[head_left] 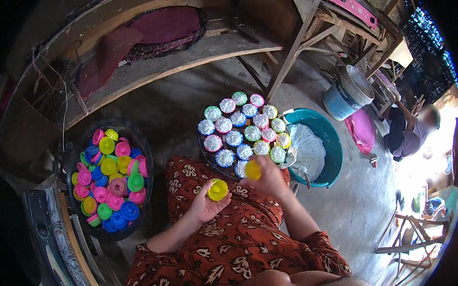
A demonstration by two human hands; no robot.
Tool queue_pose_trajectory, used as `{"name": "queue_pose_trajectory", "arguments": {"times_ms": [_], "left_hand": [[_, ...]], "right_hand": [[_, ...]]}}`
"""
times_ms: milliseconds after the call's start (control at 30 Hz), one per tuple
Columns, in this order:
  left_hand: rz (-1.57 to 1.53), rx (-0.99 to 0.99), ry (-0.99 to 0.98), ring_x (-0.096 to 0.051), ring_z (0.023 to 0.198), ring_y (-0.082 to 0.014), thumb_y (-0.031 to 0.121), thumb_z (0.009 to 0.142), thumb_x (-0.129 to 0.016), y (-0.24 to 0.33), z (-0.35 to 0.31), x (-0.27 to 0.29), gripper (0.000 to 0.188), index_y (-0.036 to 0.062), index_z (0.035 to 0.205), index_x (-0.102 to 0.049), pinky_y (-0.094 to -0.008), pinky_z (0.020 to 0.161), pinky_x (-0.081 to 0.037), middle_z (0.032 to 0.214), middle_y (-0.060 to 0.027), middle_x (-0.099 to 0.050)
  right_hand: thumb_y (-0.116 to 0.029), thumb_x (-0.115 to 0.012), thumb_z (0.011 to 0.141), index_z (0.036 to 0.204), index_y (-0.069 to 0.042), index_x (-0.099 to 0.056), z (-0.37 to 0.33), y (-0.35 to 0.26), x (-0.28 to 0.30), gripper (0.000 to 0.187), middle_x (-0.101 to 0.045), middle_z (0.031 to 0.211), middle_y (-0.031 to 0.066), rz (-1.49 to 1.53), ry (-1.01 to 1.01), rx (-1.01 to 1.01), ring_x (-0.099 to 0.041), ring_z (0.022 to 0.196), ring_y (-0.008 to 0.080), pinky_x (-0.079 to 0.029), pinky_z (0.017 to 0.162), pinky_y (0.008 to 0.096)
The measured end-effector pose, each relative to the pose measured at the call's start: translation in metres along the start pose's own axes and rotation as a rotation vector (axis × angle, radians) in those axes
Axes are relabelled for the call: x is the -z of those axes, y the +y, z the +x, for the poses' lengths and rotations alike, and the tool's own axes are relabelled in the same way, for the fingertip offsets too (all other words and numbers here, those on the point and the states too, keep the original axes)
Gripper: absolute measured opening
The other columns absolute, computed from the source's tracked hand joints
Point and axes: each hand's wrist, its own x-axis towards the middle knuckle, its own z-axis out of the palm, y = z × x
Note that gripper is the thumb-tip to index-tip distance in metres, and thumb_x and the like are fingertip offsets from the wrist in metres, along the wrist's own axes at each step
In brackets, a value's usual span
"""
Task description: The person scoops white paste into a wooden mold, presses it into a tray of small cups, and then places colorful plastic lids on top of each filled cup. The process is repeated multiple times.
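Observation:
My left hand [210, 205] holds a small yellow plastic cup [217, 191] above my lap, its open side facing up. Blurred by motion, my right hand [272, 181] is near the front edge of a dark round tray [202, 151], with another yellow cup [253, 170] at its fingers. On that tray stand several coloured cups topped with swirled white stuff, such as a blue-rimmed one [225, 158]. Right of the tray, a teal basin [337, 162] contains a white mass [307, 148] with a stick-like handle [307, 181] leaning at its near rim.
At my left, a black tub [74, 208] is heaped with pink, blue, green and yellow cups [117, 202]. A wooden bench [217, 52] curves behind. Further right are a blue-grey bucket [347, 94], a pink cloth-like bundle [361, 130] and another person [413, 132].

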Motion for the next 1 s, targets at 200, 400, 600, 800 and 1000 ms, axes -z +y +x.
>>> {"name": "queue_pose_trajectory", "arguments": {"times_ms": [200,400,600,800,1000], "left_hand": [[-0.023,0.016,-0.037,-0.059,0.101,-0.0288,0.042,0.091,-0.049,0.006,0.001,-0.003,0.044,0.0057,0.116,-0.053,-0.0442,0.091,-0.048,0.110,-0.0138,-0.060],[-0.022,-0.011,-0.027,-0.060,0.100,-0.0290,0.044,0.090,-0.050,0.005,0.002,-0.004,0.047,0.0042,0.116,-0.053,-0.0442,0.092,-0.047,0.109,-0.0144,-0.060],[-0.134,-0.115,-0.065,-0.058,0.103,-0.0291,0.045,0.090,-0.049,0.017,0.000,-0.008,0.048,0.0033,0.115,-0.054,-0.0436,0.093,-0.047,0.111,-0.0148,-0.060],[-0.143,-0.228,-0.051,-0.057,0.105,-0.0289,0.041,0.091,-0.049,0.027,-0.002,0.000,0.044,0.0041,0.114,-0.054,-0.0419,0.091,-0.048,0.113,-0.0168,-0.059],[-0.076,-0.069,-0.003,-0.058,0.103,-0.0312,0.045,0.092,-0.046,0.035,-0.010,0.015,0.046,0.0068,0.115,-0.056,-0.0430,0.088,-0.050,0.115,-0.0178,-0.059]], "right_hand": [[-0.025,-0.082,0.060,0.119,-0.008,-0.047,0.024,0.052,0.052,0.071,-0.050,0.116,0.0153,0.020,0.077,-0.247,-0.052,0.107,0.0325,-0.044,0.091,0.0405],[-0.026,-0.080,0.061,0.122,-0.009,-0.047,0.032,0.055,0.048,0.071,-0.048,0.120,0.0178,0.122,-0.052,-0.235,-0.050,0.112,0.0338,-0.041,0.094,0.0421],[-0.029,-0.081,0.063,0.117,-0.006,-0.051,0.033,0.058,0.050,0.066,-0.057,0.109,0.0180,0.210,0.064,-0.319,-0.056,0.103,0.0325,-0.045,0.088,0.0405],[-0.024,-0.080,0.059,0.115,-0.008,-0.049,-0.012,0.095,0.071,0.066,-0.054,0.109,0.0180,-0.006,0.231,-0.424,-0.054,0.103,0.0339,-0.045,0.088,0.0415],[-0.026,-0.079,0.060,0.116,-0.008,-0.048,-0.047,0.110,0.046,0.066,-0.052,0.111,0.0192,0.045,0.133,-0.523,-0.052,0.106,0.0356,-0.042,0.092,0.0420]]}}
